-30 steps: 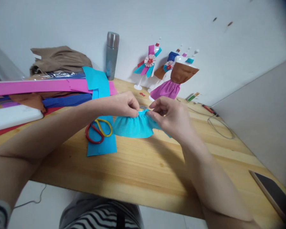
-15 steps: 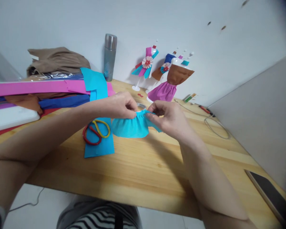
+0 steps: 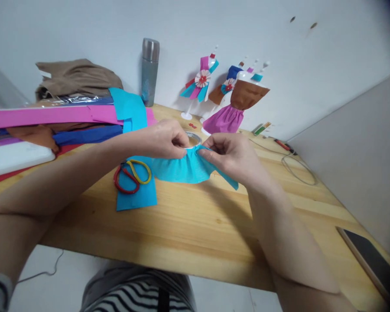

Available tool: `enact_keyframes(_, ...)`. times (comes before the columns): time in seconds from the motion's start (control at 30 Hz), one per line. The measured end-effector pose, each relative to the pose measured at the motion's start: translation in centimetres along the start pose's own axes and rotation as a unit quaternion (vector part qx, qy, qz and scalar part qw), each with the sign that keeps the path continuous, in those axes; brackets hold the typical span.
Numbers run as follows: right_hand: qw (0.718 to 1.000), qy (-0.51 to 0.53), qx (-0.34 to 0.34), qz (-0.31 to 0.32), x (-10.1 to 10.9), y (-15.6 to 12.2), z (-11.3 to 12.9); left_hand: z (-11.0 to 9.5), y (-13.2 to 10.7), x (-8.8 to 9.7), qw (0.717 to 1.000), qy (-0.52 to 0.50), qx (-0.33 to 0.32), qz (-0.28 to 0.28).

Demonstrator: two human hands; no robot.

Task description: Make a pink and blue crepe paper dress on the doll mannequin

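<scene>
A strip of turquoise crepe paper hangs between my hands above the table, its top edge bunched into small pleats. My left hand pinches the gathered edge from the left. Close beside it, thumb and fingers of my right hand pinch the same edge, and a loose end of the strip hangs below that hand. Just behind the pleats lies a roll of tape, partly hidden by the hands. Scissors with one red and one yellow handle loop rest on a folded blue sheet to the left; their blades are hidden.
Doll-sized stands dressed in coloured paper, one with a pink skirt, stand at the back. A flask is near the wall. Paper sheets and brown cloth pile up at left. A phone lies at right, a cable behind it.
More of the strip's loose end now hangs out below my right hand, and the pleated part looks wider. Both hands keep their pinch. The view has tilted slightly.
</scene>
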State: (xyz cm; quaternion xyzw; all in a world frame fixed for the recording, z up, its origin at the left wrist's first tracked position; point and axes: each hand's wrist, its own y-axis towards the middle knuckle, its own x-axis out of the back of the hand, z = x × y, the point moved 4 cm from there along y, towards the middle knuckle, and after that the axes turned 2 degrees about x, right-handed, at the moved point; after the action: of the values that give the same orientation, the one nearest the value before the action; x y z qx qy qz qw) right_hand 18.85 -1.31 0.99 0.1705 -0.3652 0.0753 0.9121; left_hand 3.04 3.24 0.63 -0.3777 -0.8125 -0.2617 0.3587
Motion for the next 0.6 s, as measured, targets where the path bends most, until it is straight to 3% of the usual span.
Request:
enact_keyframes(0.27,0.998,-0.036,0.007,-0.061,-0.22,0.22,-0.18,-0.18,0.1,-0.01,0.998,0.032,-0.03,-0.041)
enact_keyframes(0.6,0.995,-0.051,0.017,-0.086,-0.09,0.02,0.4,-0.71,-0.03,0.22,0.997,0.05,-0.006,-0.064)
